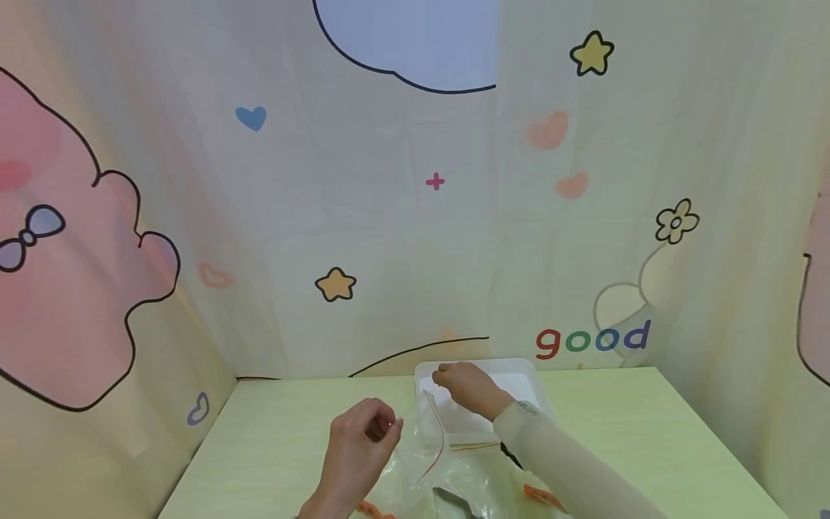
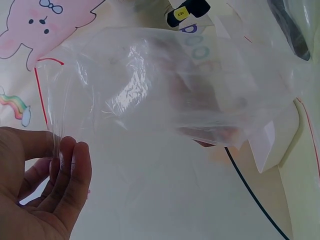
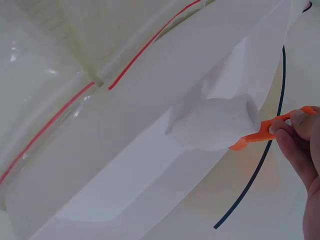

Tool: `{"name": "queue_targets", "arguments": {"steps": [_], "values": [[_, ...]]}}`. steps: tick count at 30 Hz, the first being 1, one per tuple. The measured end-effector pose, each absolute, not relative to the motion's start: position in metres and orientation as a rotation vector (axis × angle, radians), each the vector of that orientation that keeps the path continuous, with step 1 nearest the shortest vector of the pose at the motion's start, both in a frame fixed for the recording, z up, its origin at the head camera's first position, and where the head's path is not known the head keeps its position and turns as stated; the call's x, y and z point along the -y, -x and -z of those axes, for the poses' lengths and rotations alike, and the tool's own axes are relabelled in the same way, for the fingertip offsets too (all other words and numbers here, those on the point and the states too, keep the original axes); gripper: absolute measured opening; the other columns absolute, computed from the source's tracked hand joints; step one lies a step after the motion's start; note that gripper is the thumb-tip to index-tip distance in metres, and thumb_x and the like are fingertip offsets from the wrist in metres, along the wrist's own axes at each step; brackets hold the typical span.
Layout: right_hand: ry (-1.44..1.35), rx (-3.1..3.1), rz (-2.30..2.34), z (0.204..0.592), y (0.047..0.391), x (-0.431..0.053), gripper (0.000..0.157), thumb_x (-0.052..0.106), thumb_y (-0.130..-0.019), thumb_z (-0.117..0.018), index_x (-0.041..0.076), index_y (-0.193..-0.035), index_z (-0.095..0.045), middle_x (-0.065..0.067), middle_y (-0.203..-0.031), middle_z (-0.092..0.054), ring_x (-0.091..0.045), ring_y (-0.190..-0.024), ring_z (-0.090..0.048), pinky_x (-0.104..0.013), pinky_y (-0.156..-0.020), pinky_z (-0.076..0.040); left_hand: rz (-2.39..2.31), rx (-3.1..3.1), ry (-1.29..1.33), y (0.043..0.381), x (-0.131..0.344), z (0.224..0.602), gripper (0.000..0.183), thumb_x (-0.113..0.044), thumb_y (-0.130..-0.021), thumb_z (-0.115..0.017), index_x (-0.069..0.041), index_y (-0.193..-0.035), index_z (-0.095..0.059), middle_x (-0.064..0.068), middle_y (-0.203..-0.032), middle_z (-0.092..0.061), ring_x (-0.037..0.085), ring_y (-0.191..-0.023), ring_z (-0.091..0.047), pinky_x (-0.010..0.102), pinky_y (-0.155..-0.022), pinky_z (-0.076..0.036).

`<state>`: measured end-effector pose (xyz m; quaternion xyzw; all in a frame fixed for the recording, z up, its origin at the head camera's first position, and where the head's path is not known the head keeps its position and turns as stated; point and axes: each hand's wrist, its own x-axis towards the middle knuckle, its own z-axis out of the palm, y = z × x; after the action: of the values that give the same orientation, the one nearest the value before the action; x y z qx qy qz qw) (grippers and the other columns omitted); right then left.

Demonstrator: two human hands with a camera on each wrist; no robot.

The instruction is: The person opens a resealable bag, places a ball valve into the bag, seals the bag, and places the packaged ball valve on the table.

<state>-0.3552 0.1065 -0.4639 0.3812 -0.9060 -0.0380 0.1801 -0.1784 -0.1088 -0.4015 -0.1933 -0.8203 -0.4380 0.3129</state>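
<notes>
My left hand [image 1: 363, 440] pinches the edge of a clear plastic zip bag [image 2: 135, 75] with a red seal line. In the left wrist view the bag stretches rightward from the fingertips. My right hand [image 1: 473, 389] reaches over a white tray [image 1: 528, 382]. Between its thumb and fingers it pinches a slim orange plastic piece [image 3: 265, 131] with a hole in it; its exact kind is unclear. At the far end of that piece, a rounded white object [image 3: 215, 122] appears against the tray; I cannot tell whether they are joined.
Other clear bags with red seal lines lie in front of the tray. Near the front edge are a grey strip-like thing [image 1: 454, 497] and orange pieces, one on the left [image 1: 375, 510] and one on the right [image 1: 543, 496]. A printed curtain [image 1: 389, 216] stands behind the table.
</notes>
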Motion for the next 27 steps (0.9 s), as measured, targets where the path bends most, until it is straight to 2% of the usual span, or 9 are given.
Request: {"name": "queue_targets", "arguments": {"steps": [5,14,21,27], "values": [[-0.989,2.523,0.022,0.46,0.352,-0.118,0.028,-0.004,-0.078,-0.076,0.011,-0.1,-0.066,0.0,-0.088,-0.066,-0.015,-0.068,-0.063,-0.026,-0.066,-0.055,1.171,2.196,0.493,0.178,0.108,0.4,0.03,0.004,-0.075,-0.078,-0.018,-0.073,-0.058,-0.012,-0.064,-0.052,-0.005,-0.055,-0.048,0.017,-0.052,-0.048],[-0.923,2.408,-0.074,0.444,0.336,-0.137,0.024,-0.004,-0.081,-0.073,0.01,-0.097,-0.063,0.0,-0.084,-0.065,-0.016,-0.061,-0.061,-0.027,-0.058,-0.053,1.2,2.22,0.493,0.18,0.107,0.402,0.028,0.003,-0.076,-0.078,-0.018,-0.073,-0.059,-0.011,-0.065,-0.053,-0.004,-0.055,-0.048,0.017,-0.052,-0.048],[-0.839,2.371,-0.174,0.418,0.321,-0.145,0.02,0.007,-0.084,-0.076,0.011,-0.101,-0.066,0.0,-0.089,-0.07,-0.017,-0.068,-0.066,-0.03,-0.067,-0.058,1.208,2.228,0.499,0.182,0.107,0.402,0.026,0.002,-0.077,-0.077,-0.017,-0.074,-0.06,-0.01,-0.065,-0.053,-0.004,-0.055,-0.048,0.017,-0.052,-0.048],[-0.799,2.353,-0.265,0.397,0.305,-0.152,0.021,0.006,-0.085,-0.075,0.01,-0.104,-0.067,-0.002,-0.095,-0.073,-0.019,-0.077,-0.07,-0.03,-0.073,-0.06,1.207,2.252,0.483,0.183,0.106,0.402,0.025,0.001,-0.078,-0.077,-0.017,-0.074,-0.06,-0.009,-0.065,-0.053,-0.003,-0.055,-0.047,0.017,-0.052,-0.047]]}}
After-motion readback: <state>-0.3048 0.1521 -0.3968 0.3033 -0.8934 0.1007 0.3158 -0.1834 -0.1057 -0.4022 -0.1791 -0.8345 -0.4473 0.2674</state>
